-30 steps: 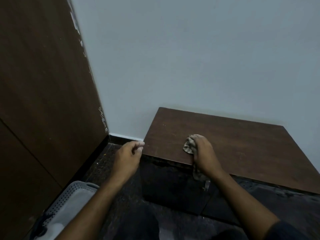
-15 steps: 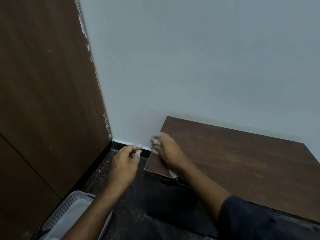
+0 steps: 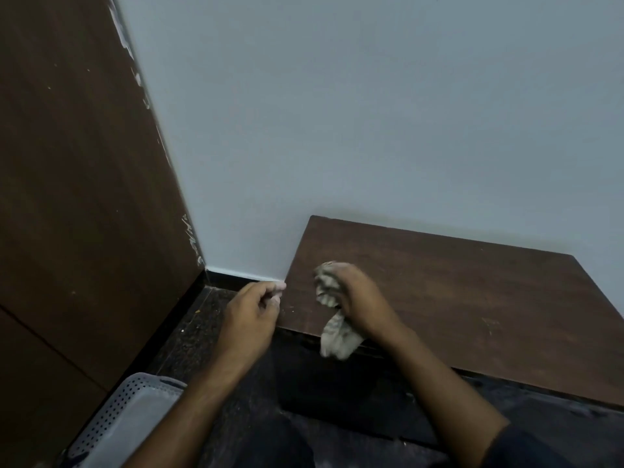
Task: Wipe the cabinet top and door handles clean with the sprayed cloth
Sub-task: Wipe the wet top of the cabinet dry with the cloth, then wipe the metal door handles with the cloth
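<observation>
The low cabinet's dark brown wooden top (image 3: 456, 298) lies against the pale wall, to the right of centre. My right hand (image 3: 361, 298) rests on its front left part, gripping a crumpled grey cloth (image 3: 329, 292); a tail of the cloth hangs over the front edge. My left hand (image 3: 251, 319) hovers just left of the cabinet's left front corner, fingers loosely curled with nothing in them. The cabinet's front is in shadow below the edge, and no door handles show.
A tall dark wooden panel (image 3: 84, 197) fills the left side and meets the wall in a corner. A grey perforated plastic basket (image 3: 128, 417) sits at the lower left on the dark speckled floor (image 3: 202, 332).
My right hand with the cloth swept left along the cabinet top to its left edge, then came back a little to the right. My left hand has stayed by the corner.
</observation>
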`<action>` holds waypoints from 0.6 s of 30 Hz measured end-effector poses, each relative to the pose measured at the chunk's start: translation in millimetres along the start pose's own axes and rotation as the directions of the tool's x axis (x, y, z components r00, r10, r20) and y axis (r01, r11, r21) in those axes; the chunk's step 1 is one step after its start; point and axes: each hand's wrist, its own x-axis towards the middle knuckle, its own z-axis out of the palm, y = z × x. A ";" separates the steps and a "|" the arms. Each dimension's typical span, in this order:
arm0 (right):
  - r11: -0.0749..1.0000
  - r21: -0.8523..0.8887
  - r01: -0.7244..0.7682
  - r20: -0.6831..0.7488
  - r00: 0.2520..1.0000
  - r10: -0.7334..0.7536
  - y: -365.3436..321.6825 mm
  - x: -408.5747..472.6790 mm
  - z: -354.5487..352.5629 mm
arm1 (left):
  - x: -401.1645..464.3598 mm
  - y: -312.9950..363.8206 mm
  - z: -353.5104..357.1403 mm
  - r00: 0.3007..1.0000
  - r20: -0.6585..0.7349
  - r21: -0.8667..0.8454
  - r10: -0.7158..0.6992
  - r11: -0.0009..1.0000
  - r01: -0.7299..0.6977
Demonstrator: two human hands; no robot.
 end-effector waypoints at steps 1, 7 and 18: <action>0.995 -0.044 -0.094 -0.045 0.995 0.092 15.5 1.7 -15.1 | -5.3 1.4 -1.3 1.000 0.017 -0.003 0.010 1.000 -0.010; 0.858 -0.208 -0.469 -0.317 0.863 0.394 84.1 -9.2 -78.0 | -38.8 6.3 -13.3 0.999 0.042 0.003 0.028 1.000 -0.029; 0.995 0.073 0.069 0.011 0.997 -0.070 -79.3 -28.6 61.4 | -42.6 -9.9 -20.3 0.983 -0.168 0.014 -0.076 0.997 0.079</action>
